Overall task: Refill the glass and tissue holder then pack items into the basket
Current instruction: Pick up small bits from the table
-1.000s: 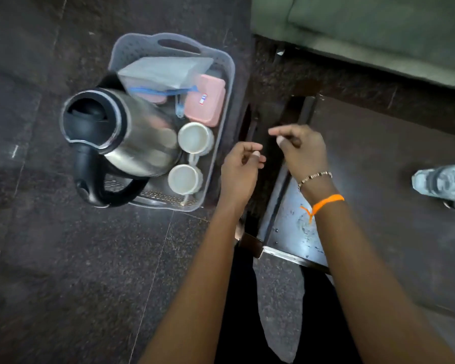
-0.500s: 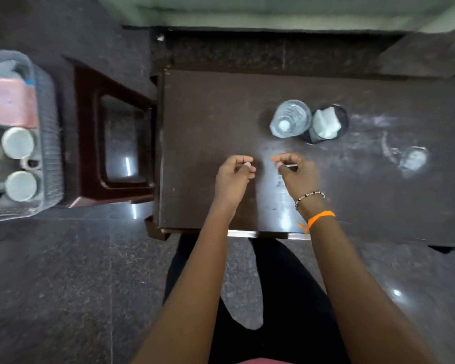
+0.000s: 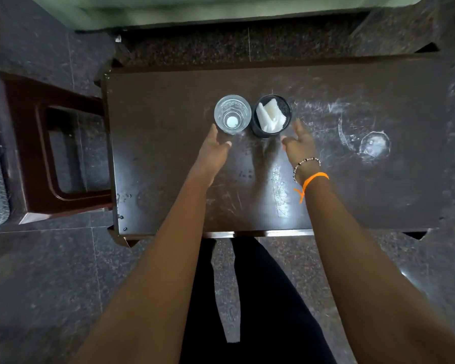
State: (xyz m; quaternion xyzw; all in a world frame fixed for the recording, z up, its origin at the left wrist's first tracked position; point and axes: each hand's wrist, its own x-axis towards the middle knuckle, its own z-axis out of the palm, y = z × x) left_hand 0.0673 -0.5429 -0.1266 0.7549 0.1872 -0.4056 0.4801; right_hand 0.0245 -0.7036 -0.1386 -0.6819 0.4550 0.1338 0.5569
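Your left hand point(image 3: 212, 149) is spread open just beside the clear round glass point(image 3: 232, 114); your right hand point(image 3: 298, 146) is spread open near the black round tissue holder point(image 3: 271, 116); both stand touching on the dark brown table point(image 3: 168, 143).

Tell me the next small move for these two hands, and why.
Probably close each hand on what is in front of it: the left hand on the glass, the right hand on the tissue holder. Both hands are open, empty and just short of those items, which stand upright side by side on the table, and the holder already has tissues in it.
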